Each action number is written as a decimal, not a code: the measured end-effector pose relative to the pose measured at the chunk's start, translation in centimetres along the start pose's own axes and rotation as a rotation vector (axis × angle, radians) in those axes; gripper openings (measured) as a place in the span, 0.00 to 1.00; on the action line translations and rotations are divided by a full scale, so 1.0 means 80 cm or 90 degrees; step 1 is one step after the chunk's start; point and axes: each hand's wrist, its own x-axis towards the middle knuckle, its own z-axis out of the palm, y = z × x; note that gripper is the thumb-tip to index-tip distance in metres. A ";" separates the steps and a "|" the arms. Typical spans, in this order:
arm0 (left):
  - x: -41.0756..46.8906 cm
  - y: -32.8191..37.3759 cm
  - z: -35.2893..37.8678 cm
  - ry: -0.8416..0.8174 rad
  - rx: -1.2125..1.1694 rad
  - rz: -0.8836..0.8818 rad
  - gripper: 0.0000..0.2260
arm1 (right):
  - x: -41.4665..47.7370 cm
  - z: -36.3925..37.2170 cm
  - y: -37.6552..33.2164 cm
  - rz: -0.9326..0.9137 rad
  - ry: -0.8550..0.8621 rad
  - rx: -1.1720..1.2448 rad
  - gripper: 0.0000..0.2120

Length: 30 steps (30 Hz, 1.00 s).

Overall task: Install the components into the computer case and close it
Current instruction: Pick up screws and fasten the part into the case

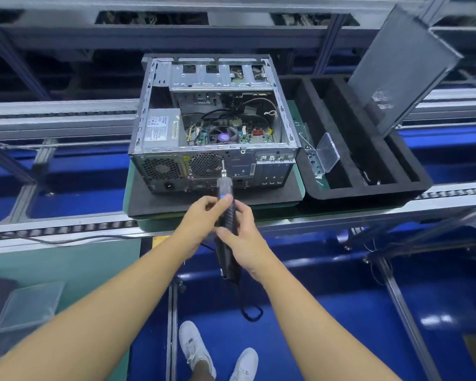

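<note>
Black-bodied and corded, the electric screwdriver [226, 204] is held in both hands and points up at the back of the computer case [259, 171]. The left hand [201, 215] curls round the barrel near its blue collar, and the right hand [245, 240] wraps the grip lower down. The case lies on its side on a dark foam pad [173, 202] with its open face up, the power supply [160, 129] seated at the left. The bit meets the rear wall just beside the round fan grille [205, 165]. Whether a screw sits on the tip is too small to tell.

The step looks like driving a rear-panel screw. To do it well, the driver should line up square with the hole, since a tilted bit is likely to slip out and scar the metal. The forward hand can steady the nose while the rear hand pushes straight along the shaft, and the push should be gentle enough that the case does not slide on the foam. The cord should hang free.

The side panel [401, 70] leans in the black foam tray [368, 189] on the right, well apart from the case, so closing is not yet done.
</note>
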 end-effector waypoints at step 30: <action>-0.021 -0.020 0.013 -0.059 -0.494 -0.066 0.20 | -0.069 0.023 0.035 0.110 -0.150 0.344 0.25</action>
